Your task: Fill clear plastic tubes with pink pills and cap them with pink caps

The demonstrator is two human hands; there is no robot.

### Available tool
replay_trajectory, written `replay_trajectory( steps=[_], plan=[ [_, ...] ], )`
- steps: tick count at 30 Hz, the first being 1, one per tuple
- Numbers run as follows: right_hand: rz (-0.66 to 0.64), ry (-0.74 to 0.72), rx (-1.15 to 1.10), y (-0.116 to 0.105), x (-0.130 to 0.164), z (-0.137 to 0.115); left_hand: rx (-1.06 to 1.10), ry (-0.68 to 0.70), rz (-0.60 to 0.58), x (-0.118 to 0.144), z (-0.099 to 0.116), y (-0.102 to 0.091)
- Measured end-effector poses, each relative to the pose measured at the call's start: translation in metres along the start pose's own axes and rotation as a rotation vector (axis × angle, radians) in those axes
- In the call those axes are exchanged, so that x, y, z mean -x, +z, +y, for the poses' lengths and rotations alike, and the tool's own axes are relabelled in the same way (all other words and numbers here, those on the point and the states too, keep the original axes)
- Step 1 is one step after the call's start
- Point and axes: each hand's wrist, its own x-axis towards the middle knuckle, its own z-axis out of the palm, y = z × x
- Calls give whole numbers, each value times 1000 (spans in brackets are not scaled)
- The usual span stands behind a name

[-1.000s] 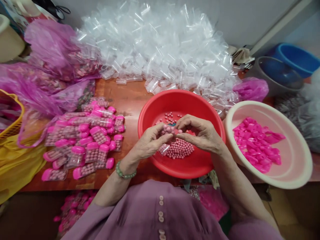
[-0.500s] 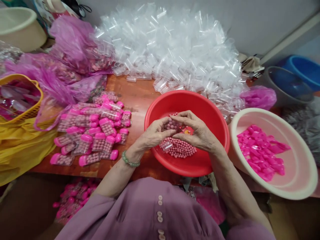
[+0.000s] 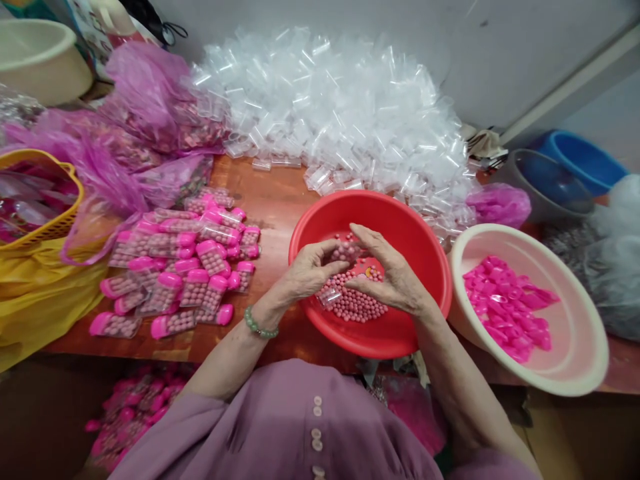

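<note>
Now the right hand (image 3: 395, 277) has opened flat and lifted off; left hand (image 3: 310, 270) fingers still pinch the clear tube (image 3: 336, 283) of pink beads over the red basin (image 3: 425, 247).

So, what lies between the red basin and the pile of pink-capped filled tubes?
In the head view, only bare wooden table lies between the red basin and the filled tubes.

Wooden table (image 3: 280, 200), red basin (image 3: 425, 240), pale basin (image 3: 575, 373), capped pink tubes (image 3: 185, 273), clear tubes (image 3: 340, 113)
</note>
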Motion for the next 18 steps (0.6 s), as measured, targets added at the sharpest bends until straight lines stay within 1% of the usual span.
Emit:
replay_trajectory(
  steps=[3, 4, 7, 8, 11, 12, 14, 15, 16, 18],
  plan=[
    [-55, -35, -21, 2, -1, 2, 14, -2, -6, -1, 2, 1],
    [-51, -26, -37, 2, -1, 2, 29, 2, 7, -1, 2, 2],
    [88, 27, -36, 2, 0, 4, 87, -10, 34, -1, 2, 2],
    [105, 18, -15, 2, 0, 4, 84, -20, 24, -1, 2, 2],
    [33, -74, 62, 3, 1, 3, 35, -16, 21, -1, 3, 1],
    [39, -89, 79, 4, 1, 3, 36, -6, 33, -1, 3, 1],
    [114, -84, 117, 3, 2, 2, 67, 3, 49, -1, 4, 1],
    [125, -81, 139, 3, 2, 2, 77, -6, 47, -1, 4, 1],
    [102, -82, 153, 1, 2, 1, 76, -18, 41, -1, 5, 1],
    [17, -79, 165, -2, 2, 0, 64, -44, 31, -1, 5, 1]
  ],
)
